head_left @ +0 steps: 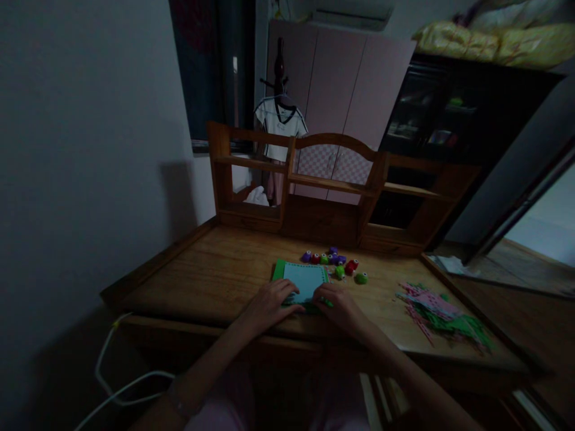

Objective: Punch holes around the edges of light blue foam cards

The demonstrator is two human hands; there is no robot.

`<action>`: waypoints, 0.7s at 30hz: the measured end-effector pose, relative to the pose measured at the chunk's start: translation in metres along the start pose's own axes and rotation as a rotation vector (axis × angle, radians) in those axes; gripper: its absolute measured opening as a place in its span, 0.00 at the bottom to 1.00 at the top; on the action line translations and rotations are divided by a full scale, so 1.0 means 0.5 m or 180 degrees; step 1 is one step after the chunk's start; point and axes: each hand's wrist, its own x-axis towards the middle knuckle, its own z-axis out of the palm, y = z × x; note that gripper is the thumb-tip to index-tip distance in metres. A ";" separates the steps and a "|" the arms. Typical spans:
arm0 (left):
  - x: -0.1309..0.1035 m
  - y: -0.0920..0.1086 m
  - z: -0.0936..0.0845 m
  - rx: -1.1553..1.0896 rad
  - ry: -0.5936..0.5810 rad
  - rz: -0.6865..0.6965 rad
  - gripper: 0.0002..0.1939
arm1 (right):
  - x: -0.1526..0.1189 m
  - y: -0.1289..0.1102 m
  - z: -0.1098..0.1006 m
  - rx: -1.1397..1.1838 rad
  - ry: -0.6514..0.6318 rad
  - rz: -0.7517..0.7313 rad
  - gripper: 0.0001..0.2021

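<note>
A light blue panel with a dotted border (305, 279) lies within a green frame or board (279, 270) near the front of the wooden desk. My left hand (271, 301) rests at its lower left with thumb and fingers apart, touching the surface. At the lower right corner my right hand (338, 304) has its fingers curled around a small green piece (326, 302), mostly hidden. Just behind the panel sit several small purple, red and green pieces with round eyes, such as a green one (340, 272) and a red one (351, 266).
Pink and green strips (442, 311) are heaped on the right of the wooden desk (202, 269). A wooden shelf unit (330, 184) stands along the back edge. A white cable (105, 374) hangs at the lower left, beside the wall.
</note>
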 end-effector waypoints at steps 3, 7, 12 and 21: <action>0.005 -0.008 0.011 -0.0141 -0.0053 -0.0069 0.13 | -0.006 0.018 0.000 0.0504 -0.0014 0.0147 0.04; 0.013 -0.021 0.018 -0.0420 -0.0076 -0.0179 0.08 | -0.004 0.039 0.002 0.0929 -0.0053 0.0380 0.10; 0.020 -0.025 0.024 -0.0598 -0.0099 -0.0341 0.10 | 0.014 0.053 0.002 0.1072 -0.0289 0.0473 0.14; 0.035 -0.029 0.033 -0.0702 -0.0362 -0.0311 0.09 | 0.029 0.053 0.002 0.0929 -0.0409 0.0522 0.12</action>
